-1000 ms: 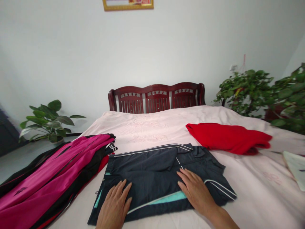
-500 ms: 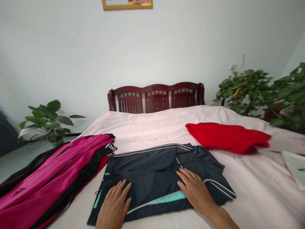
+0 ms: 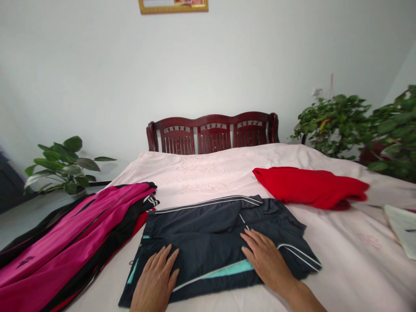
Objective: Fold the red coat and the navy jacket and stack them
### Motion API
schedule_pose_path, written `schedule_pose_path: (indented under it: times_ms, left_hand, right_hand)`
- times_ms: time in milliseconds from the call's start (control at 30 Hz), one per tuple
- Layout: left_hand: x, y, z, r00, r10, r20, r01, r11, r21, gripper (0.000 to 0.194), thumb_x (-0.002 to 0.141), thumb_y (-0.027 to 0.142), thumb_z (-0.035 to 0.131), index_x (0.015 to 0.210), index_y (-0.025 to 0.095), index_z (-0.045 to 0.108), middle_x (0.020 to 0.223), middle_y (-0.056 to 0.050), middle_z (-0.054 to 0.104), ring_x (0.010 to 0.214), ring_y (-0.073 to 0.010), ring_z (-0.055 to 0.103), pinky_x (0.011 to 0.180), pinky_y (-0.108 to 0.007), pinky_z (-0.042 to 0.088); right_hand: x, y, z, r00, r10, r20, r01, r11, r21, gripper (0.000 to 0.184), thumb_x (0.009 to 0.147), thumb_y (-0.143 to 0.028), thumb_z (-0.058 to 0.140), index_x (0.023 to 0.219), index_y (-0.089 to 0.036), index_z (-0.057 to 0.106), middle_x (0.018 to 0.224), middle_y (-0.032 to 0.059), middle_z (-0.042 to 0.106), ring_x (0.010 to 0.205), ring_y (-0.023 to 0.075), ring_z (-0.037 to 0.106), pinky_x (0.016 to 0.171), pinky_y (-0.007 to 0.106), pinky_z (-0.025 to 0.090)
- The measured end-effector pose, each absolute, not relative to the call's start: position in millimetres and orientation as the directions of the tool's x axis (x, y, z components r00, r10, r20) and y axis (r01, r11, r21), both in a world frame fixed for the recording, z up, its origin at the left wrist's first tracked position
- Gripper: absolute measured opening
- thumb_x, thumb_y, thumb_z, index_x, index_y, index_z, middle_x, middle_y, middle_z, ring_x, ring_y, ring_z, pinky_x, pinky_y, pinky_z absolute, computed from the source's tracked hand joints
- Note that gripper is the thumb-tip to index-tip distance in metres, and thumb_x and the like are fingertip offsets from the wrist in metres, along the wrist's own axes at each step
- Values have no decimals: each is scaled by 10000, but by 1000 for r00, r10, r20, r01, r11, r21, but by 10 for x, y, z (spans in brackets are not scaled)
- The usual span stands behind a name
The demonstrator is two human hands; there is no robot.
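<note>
A dark navy jacket point(image 3: 208, 242) with white piping and turquoise strips lies folded on the pink bed sheet point(image 3: 201, 173) in front of me. Flat on its left part rests my left hand point(image 3: 157, 275), fingers stretched out. My right hand point(image 3: 264, 255) lies open on the right part, beside the turquoise strip, its fingertips near a short white line. Neither hand grips the cloth. The palms hide some of the jacket's near edge.
To the left lies a magenta and black track jacket point(image 3: 78, 238), with red cloth under its edge. A folded red garment point(image 3: 312, 186) sits at the back right. Behind the bed stands a dark wooden headboard point(image 3: 214, 134). Leafy plants point(image 3: 334, 123) flank the bed.
</note>
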State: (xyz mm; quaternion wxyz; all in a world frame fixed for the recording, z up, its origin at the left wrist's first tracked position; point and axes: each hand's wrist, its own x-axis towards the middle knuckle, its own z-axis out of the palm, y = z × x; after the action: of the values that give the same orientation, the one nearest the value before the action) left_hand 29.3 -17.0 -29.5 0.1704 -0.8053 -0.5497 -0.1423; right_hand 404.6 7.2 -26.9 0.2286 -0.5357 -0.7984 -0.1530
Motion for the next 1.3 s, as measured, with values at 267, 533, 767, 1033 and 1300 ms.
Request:
schedule_pose_path:
  times_ms: [267, 533, 767, 1033, 1300]
  left_hand:
    - [298, -170, -282, 355, 838, 415, 935, -329, -134, 438, 933, 358, 502, 1361, 305, 578, 1426, -29, 582, 1279, -236, 573, 1037, -418, 498]
    - [300, -173, -273, 344, 850, 399, 938, -333, -99, 441, 935, 359, 504, 1367, 307, 572, 1435, -30, 575, 1295, -247, 557, 1052, -423, 482]
    - [286, -166, -325, 336, 840, 425, 939, -334, -82, 438, 935, 351, 506, 1366, 311, 570, 1433, -28, 577, 1293, -248, 557, 1061, -426, 469]
    - [291, -174, -296, 346, 837, 424, 936, -339, -94, 439, 932, 356, 507, 1364, 310, 572, 1426, -33, 584, 1283, -249, 566, 1048, -429, 480]
    - [319, -184, -243, 326, 864, 384, 944, -319, -83, 442, 924, 353, 508, 1358, 309, 583, 1426, -29, 582, 1286, -251, 566, 1053, -428, 484]
  right_hand:
    - [4043, 72, -247, -330, 794, 512, 923, 385, -3, 390, 979, -406, 479, 1272, -199, 631, 1294, 96, 655, 1210, 265, 585, 1000, 444, 480]
    - [4044, 76, -267, -322, 778, 540, 923, 386, -6, 384, 980, -413, 468, 1250, -205, 646, 1284, 98, 661, 1200, 264, 593, 995, 434, 482]
    - [4049, 72, -260, -321, 778, 540, 921, 390, -14, 381, 979, -415, 470, 1254, -215, 642, 1294, 94, 656, 1208, 259, 588, 1003, 426, 478]
    - [4047, 72, -262, -316, 794, 520, 927, 376, -11, 378, 976, -398, 485, 1265, -206, 635, 1305, 94, 649, 1222, 265, 579, 1014, 442, 474]
    - [4040, 69, -243, -320, 777, 542, 922, 387, -11, 376, 978, -404, 473, 1254, -212, 642, 1283, 91, 663, 1201, 257, 594, 988, 429, 489]
